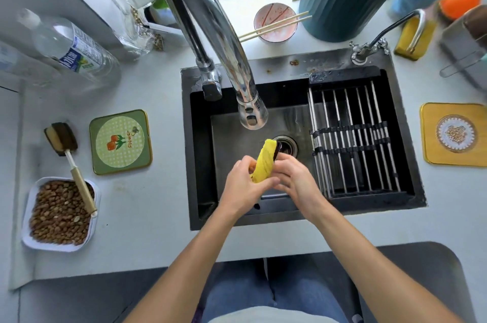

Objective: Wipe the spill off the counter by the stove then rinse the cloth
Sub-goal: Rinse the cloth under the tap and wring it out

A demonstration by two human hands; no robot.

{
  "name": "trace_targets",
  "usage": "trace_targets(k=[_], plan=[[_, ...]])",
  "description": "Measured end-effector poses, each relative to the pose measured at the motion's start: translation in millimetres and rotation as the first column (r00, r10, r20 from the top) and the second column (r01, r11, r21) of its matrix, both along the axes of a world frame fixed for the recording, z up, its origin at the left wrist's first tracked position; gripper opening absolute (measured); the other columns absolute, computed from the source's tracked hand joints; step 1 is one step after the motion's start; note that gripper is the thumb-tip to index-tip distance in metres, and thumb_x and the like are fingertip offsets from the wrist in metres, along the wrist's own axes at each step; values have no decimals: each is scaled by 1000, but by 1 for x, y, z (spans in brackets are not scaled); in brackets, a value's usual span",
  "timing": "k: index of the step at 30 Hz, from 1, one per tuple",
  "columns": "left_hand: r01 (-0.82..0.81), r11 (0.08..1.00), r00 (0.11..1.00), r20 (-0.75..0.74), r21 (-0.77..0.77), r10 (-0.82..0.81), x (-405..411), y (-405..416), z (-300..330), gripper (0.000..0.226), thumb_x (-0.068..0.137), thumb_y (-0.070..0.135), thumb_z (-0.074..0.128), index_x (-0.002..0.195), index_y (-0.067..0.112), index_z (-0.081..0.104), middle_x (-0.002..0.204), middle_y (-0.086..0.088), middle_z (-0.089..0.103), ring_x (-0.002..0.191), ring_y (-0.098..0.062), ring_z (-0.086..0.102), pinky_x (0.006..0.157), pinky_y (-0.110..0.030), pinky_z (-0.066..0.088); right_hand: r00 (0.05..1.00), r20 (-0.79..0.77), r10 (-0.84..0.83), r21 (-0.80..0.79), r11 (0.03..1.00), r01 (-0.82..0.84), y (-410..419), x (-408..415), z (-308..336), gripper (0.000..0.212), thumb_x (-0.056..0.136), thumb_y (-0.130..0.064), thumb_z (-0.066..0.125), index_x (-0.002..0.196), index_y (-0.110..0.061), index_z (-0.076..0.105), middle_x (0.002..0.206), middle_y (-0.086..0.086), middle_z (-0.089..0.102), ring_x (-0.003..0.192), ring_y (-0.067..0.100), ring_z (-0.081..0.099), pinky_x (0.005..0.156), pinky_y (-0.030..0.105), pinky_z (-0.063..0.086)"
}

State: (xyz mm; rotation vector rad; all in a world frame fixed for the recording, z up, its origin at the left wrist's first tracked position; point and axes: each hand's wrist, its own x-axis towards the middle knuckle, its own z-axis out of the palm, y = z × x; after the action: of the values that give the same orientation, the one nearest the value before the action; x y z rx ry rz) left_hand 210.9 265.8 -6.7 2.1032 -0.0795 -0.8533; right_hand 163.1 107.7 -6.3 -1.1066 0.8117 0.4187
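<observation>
1. Your left hand (246,185) and right hand (291,177) meet over the sink (200,138), both with fingers curled tight around the yellow cloth (264,162). The cloth is twisted into a roll, its upper end sticking out above your hands, just below the tap (251,114) and over the drain (288,145).

2. This reads as the wringing part of the rinse. No water can be seen running from the tap, so whether the cloth has been properly rinsed cannot be told.

3. Something dark shows at the cloth's top edge and below your hands — perhaps its other side, but too small to be sure.

4. What could go wrong:
- Twist too hard and dirty water may spray onto the counter (163,204), landing on the green coaster (120,142) or the open tray of nuts (62,213) to your left.
- Loosen one hand and the free end could drop onto the drain.
- Lift your hands high and your knuckles may strike the tap.
- Stop early and spill residue stays in the folds — open the cloth out under running water before finishing.
</observation>
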Motion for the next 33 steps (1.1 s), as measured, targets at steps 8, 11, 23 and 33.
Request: trace_targets(k=[8, 11, 23, 33], plan=[[-105, 978, 993, -71, -182, 93, -25, 13, 35, 48, 85, 45, 87, 125, 30, 65, 99, 12, 79, 88, -8, 76, 71, -26, 64, 998, 35, -46, -74, 996, 49, 9, -18, 27, 53, 91, -49, 77, 134, -25, 58, 125, 5, 76, 112, 20, 76, 98, 44, 60], [-121, 965, 981, -176, -235, 80, -27, 16, 42, 50, 89, 41, 83, 131, 29, 59, 107, 9, 81, 97, -12, 78, 81, -37, 68, 998, 50, -28, 4, 1000, 28, 10, -19, 40, 38, 98, -43, 69, 130, -23, 60, 123, 7, 77, 112, 25, 76, 99, 45, 59], [-428, 836, 796, -581, -344, 168, -31, 24, 50, 53, 106, 57, 50, 143, 21, 62, 137, -13, 71, 112, -24, 71, 95, -50, 60, 981, 192, -5, -343, 937, 71, 29, -31, 62, 16, 108, -21, 55, 114, -14, 68, 109, 11, 76, 106, 28, 73, 94, 42, 63], [-383, 828, 727, -687, -410, -4, -37, 7, 41, 43, 106, 23, 66, 145, 10, 57, 140, -19, 70, 127, -41, 69, 101, -61, 59, 951, 139, -276, -317, 897, 307, -3, -77, 59, 24, 111, -24, 47, 125, -17, 65, 114, 6, 76, 109, 20, 72, 91, 41, 60]])
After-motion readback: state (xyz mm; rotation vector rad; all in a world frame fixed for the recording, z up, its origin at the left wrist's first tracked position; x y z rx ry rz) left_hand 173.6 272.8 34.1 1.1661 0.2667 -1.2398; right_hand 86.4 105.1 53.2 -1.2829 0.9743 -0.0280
